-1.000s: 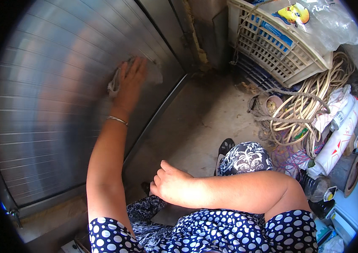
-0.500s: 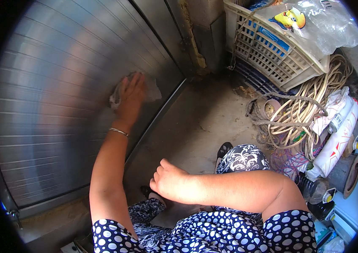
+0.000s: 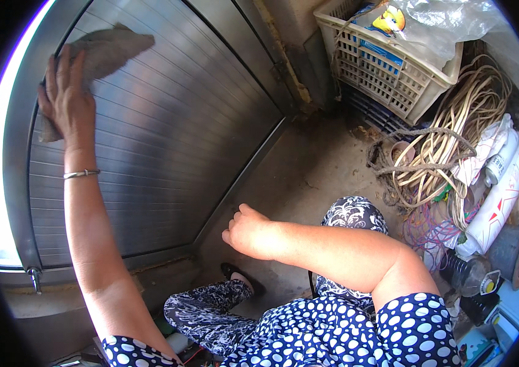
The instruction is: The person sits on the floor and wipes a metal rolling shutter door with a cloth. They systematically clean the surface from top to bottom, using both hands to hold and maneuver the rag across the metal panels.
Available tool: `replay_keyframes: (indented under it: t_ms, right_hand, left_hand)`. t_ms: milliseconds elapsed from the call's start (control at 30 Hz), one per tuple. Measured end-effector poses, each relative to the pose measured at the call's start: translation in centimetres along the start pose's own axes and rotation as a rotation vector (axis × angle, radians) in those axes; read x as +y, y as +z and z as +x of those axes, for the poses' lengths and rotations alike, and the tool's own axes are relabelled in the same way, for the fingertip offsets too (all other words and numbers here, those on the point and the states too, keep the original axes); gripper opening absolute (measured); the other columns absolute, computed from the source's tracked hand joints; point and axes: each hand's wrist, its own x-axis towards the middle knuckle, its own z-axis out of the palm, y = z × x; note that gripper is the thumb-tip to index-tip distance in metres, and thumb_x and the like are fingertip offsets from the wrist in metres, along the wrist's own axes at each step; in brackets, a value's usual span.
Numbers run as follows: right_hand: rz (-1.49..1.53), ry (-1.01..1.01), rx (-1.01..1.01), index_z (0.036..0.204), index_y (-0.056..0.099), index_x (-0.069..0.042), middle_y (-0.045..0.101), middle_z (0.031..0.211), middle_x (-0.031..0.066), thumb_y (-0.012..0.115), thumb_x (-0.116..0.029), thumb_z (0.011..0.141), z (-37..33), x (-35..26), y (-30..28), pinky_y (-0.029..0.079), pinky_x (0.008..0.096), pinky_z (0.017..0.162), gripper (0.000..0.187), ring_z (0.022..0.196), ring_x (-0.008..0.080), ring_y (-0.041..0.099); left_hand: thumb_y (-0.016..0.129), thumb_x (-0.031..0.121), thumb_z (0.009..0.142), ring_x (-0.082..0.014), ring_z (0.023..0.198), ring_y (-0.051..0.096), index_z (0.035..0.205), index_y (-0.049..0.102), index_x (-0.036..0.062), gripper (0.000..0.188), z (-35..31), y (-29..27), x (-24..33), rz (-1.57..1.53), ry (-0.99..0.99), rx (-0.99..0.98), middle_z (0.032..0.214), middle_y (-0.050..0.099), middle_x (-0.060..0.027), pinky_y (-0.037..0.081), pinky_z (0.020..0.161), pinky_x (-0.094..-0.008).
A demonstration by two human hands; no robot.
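Note:
A grey-beige cloth [image 3: 113, 52] lies pressed against the ribbed metal door panel [image 3: 168, 122], near the panel's upper left edge. My left hand [image 3: 69, 92] holds the cloth to the metal with long, slightly parted fingers; the palm side is hidden. Cloth shows beyond the fingertips and below the thumb side. Bent across my body, my right arm ends in a loose fist: my right hand [image 3: 248, 232] is closed, touches nothing around it, and shows nothing in its fingers.
Bright light comes past the door's left frame [image 3: 16, 165], with a metal latch [image 3: 35, 280] at its foot. At right stand a plastic crate [image 3: 388, 73], a coiled cable [image 3: 437, 153], a white-and-red roll [image 3: 504, 196] and dark bottles [image 3: 464, 272]. Concrete floor [image 3: 296, 165] lies between.
My left hand has carried the cloth up and left across the panel, from its lower middle to the left edge. My right fist stays bent in front of me. The view has shifted slightly.

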Motion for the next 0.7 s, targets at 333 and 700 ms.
replay_keyframes:
  t_ms: [333, 700]
  right_hand:
    - [-0.021, -0.017, 0.042, 0.096, 0.063, -0.010, 0.067, 0.087, 0.0052, 0.065, -0.019, 0.076, -1.0, -0.3, 0.1, 0.041, 0.0344, 0.081, 0.022, 0.086, 0.0207, 0.062]
    - [-0.013, -0.007, 0.122, 0.095, 0.063, -0.007, 0.065, 0.083, 0.0046, 0.062, -0.019, 0.078, -1.7, -1.1, 0.8, 0.040, 0.0332, 0.081, 0.021, 0.084, 0.0191, 0.060]
  left_hand:
    - [0.063, 0.008, 0.080, -0.0158, 0.140, 0.029, 0.137, 0.045, 0.0217, 0.061, -0.4, 1.7, 8.7, 0.180, -0.021, -0.240, 0.150, 0.036, 0.0037, 0.022, 0.114, -0.0436]
    - [0.053, -0.006, 0.079, -0.0198, 0.141, 0.027, 0.135, 0.047, 0.0114, 0.060, -8.5, 7.3, 18.6, -0.330, 0.214, -0.430, 0.152, 0.032, -0.0022, 0.019, 0.116, -0.0451]
